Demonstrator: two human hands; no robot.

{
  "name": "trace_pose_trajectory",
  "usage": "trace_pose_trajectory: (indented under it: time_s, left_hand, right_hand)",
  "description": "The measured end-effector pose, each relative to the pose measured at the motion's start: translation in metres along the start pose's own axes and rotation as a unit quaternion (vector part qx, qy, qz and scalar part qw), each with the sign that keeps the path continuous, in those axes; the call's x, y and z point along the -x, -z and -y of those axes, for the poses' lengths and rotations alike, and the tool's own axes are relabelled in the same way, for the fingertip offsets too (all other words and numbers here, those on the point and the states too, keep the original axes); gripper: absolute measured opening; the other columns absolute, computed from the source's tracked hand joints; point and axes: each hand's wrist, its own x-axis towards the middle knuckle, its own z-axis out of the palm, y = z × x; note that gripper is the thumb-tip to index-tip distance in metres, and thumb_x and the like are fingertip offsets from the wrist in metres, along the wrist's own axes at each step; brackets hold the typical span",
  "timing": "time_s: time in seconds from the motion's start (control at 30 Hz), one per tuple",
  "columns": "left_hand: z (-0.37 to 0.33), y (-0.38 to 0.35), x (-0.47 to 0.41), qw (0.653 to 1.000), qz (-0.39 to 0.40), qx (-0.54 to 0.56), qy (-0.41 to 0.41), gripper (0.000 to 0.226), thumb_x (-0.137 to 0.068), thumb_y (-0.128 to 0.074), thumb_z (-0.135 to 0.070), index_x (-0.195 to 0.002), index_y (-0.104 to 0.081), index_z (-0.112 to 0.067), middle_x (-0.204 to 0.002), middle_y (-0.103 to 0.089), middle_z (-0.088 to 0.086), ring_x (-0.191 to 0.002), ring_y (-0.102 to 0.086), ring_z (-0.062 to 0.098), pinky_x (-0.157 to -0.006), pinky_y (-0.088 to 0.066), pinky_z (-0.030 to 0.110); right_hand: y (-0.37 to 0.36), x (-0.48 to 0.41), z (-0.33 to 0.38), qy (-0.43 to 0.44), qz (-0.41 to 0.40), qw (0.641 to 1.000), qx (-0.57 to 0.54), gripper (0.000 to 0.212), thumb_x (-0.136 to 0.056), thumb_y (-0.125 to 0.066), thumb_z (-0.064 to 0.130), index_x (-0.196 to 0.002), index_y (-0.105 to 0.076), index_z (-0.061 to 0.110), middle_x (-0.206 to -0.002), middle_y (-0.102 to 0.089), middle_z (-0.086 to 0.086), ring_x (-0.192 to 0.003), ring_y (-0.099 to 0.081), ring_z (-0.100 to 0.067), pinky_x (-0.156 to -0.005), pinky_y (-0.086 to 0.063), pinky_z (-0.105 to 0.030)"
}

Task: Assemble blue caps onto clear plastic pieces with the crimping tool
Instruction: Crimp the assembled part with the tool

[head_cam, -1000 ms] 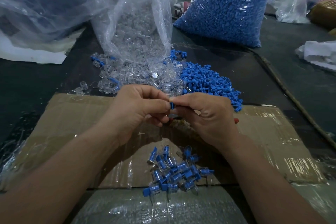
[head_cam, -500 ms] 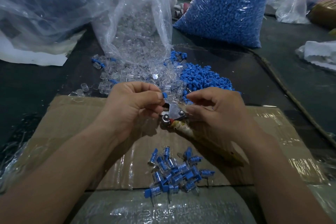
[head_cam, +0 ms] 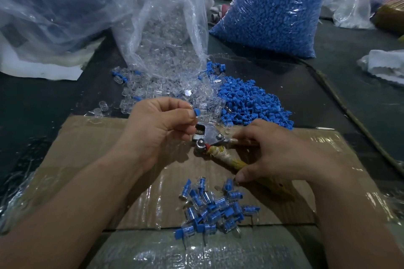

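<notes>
My left hand pinches a blue-capped clear piece between thumb and fingers, right at the metal jaws of the crimping tool. My right hand grips the tool's cloth-wrapped handles, which lie low over the cardboard. A heap of assembled blue-and-clear pieces lies on the cardboard in front of me. Loose blue caps and loose clear pieces are piled just beyond my hands.
Taped cardboard covers the dark table. A clear bag of clear pieces spills open behind my hands. A full bag of blue caps stands at back right, a large plastic bag at back left.
My hands have come apart. The right hand slid back along the tool's handles and lowered it; the left hand keeps the capped piece at the jaws.
</notes>
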Motion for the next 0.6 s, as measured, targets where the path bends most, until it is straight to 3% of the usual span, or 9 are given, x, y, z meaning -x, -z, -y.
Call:
trace_pose_trajectory:
  time_s: [0.23,0.37,0.5,0.6]
  left_hand:
    - [0.002,0.002,-0.002,1.000,0.002,0.006,0.004,0.015,-0.060,-0.062,-0.006,-0.074,-0.059,-0.003,-0.058,-0.066,0.006,-0.048,-0.061,0.011,-0.045,-0.051,0.018]
    - [0.003,0.003,-0.002,1.000,0.002,0.018,0.001,0.017,-0.060,-0.061,-0.006,-0.075,-0.057,-0.002,-0.057,-0.065,0.006,-0.049,-0.062,0.011,-0.044,-0.050,0.017]
    - [0.006,0.005,-0.005,1.000,-0.009,0.022,-0.008,0.016,-0.059,-0.061,-0.006,-0.074,-0.058,-0.004,-0.058,-0.066,0.007,-0.050,-0.063,0.012,-0.045,-0.050,0.018]
    - [0.007,0.005,-0.005,0.999,-0.014,0.020,-0.022,0.014,-0.060,-0.061,-0.007,-0.073,-0.059,-0.005,-0.059,-0.066,0.007,-0.051,-0.063,0.013,-0.046,-0.050,0.018]
  right_hand:
    - [-0.007,-0.003,0.012,-0.004,-0.064,0.996,0.064,0.032,-0.068,-0.066,0.047,-0.093,-0.057,0.028,-0.081,-0.045,0.012,-0.074,-0.042,-0.004,-0.066,-0.041,-0.028]
    - [-0.011,-0.008,0.013,-0.017,-0.121,0.989,0.081,0.007,-0.078,-0.059,0.031,-0.081,-0.056,0.026,-0.074,-0.050,0.008,-0.068,-0.046,-0.007,-0.055,-0.038,-0.025]
    - [-0.014,-0.012,0.007,-0.018,-0.137,0.989,0.060,0.010,-0.081,-0.057,0.028,-0.088,-0.049,0.026,-0.083,-0.045,0.009,-0.076,-0.043,-0.009,-0.062,-0.037,-0.026]
    - [-0.013,-0.010,0.004,0.002,-0.189,0.982,0.030,0.015,-0.080,-0.057,0.027,-0.085,-0.044,0.028,-0.079,-0.038,0.014,-0.070,-0.035,-0.002,-0.057,-0.028,-0.019]
